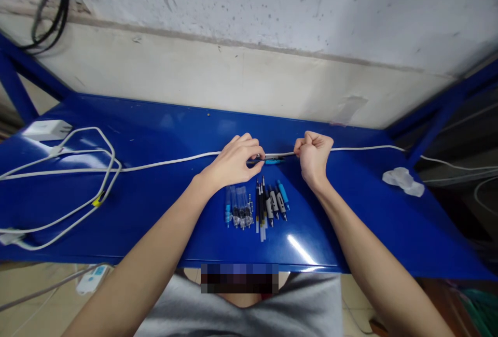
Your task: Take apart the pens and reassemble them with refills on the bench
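My left hand [240,159] is closed in a pinch around a dark pen with a blue part [273,161], beside the white cable. To its right, my right hand [314,156] is curled into a fist; whatever lies inside its fingers is hidden. Below my hands several clear pen barrels [241,206] lie in a row, one with a blue grip. Next to them are small metal-looking pieces [251,203], then several dark ink refills [261,210]. Grey-and-black pen parts [275,202] and a blue pen part [283,195] lie at the right end.
A white cable [171,162] runs across the blue table [155,207] behind the pens, with loops at the left. A white adapter [47,129] sits far left. Crumpled translucent plastic [403,180] lies at right. Behind stands a wall [241,72]; blue frame bars [439,111] rise at the sides.
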A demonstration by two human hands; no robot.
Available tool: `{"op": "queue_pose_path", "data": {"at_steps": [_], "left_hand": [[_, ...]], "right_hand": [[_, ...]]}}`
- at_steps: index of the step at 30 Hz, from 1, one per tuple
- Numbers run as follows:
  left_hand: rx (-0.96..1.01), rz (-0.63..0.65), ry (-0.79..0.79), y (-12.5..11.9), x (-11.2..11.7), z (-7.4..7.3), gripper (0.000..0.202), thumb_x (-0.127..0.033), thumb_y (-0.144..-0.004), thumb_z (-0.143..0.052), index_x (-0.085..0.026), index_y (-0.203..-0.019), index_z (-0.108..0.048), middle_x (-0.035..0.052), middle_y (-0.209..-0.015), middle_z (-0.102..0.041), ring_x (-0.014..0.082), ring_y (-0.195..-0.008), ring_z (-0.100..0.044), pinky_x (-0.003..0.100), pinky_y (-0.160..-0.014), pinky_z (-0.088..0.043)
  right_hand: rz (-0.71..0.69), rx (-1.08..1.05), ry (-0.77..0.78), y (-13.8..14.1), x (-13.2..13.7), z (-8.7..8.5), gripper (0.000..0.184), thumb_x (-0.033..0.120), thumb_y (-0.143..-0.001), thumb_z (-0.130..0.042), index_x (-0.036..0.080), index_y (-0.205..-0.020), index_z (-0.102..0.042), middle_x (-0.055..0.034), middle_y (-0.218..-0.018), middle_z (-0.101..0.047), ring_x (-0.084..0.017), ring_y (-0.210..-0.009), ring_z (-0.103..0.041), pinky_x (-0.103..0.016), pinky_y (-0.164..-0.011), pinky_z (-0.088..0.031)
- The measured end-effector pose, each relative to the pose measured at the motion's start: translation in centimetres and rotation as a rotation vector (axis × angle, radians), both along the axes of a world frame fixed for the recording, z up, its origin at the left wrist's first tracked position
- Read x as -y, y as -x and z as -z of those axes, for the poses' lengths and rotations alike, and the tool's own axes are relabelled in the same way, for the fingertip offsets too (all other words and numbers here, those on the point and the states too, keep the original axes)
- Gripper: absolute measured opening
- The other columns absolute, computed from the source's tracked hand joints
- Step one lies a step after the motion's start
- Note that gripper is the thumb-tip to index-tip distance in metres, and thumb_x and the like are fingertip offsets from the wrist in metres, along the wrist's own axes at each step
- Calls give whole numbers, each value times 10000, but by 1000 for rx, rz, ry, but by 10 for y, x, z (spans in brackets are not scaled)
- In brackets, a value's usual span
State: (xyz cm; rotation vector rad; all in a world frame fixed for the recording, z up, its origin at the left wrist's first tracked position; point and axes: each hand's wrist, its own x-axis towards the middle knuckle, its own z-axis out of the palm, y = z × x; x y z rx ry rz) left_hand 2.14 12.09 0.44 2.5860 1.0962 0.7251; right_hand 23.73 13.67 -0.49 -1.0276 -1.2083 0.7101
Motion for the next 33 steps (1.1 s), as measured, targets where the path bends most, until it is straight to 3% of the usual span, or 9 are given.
{"op": "queue_pose_path", "data": {"at_steps": [14,16,20,22,25,27,30,33], "left_hand": [[28,-17,-59,0,-2,1,155,-210,-943,-564,-194,-853,-689,30,-810,-624,213,-870,-513,372,-769,-383],[33,-23,-70,0,-2,1,153,-206,-941,-565,-193,-850,-686,29,-803,-625,214,-868,-516,371,-763,-382],[52,-47,-103,1,-2,1,149,-196,-941,-559,-191,-853,-679,29,-799,-631,213,-867,-520,369,-761,-381],[59,-53,-114,1,-3,1,150,-193,-944,-553,-190,-853,-673,29,-800,-636,213,-867,-522,369,-757,-378],[60,-51,-115,1,-3,0,156,-188,-946,-545,-188,-849,-667,31,-797,-638,215,-871,-524,369,-754,-377],[55,-49,-116,1,-3,0,160,-187,-945,-541,-189,-846,-667,34,-795,-637,217,-872,-521,369,-751,-375],[51,-50,-119,0,-3,0,161,-184,-939,-540,-190,-845,-670,37,-796,-637,218,-868,-518,369,-748,-371],[53,-51,-125,0,-3,-1,161,-183,-936,-542,-190,-839,-669,37,-800,-640,219,-871,-520,371,-752,-371]], "right_hand": [[-7,-38,0,5,0,-1,267,177,-460,-357,262,-576,-133,80,-563,-81,-58,-402,-189,-217,-438,-79],[-2,9,-10,4,-1,2,259,152,-483,-366,257,-570,-145,80,-520,-136,-67,-416,-235,-224,-449,-116],[-10,178,-80,2,-2,2,213,68,-559,-403,236,-591,-275,44,-549,-417,-98,-520,-396,-245,-526,-300],[4,297,-113,1,-3,1,220,33,-585,-432,222,-696,-430,36,-660,-465,-114,-603,-429,-258,-585,-347],[33,427,-143,2,-3,-1,420,-5,-618,-457,225,-954,-558,52,-711,-354,-122,-619,-357,-268,-595,-339],[20,440,-142,2,-2,-1,504,-9,-669,-467,241,-1096,-560,51,-728,-330,-126,-620,-351,-270,-592,-352],[-46,389,-123,3,0,1,631,9,-732,-485,282,-1301,-499,26,-824,-471,-119,-612,-404,-267,-574,-397],[-88,343,-92,3,1,1,722,10,-728,-466,309,-1384,-458,23,-858,-599,-112,-557,-436,-272,-563,-426]]}}
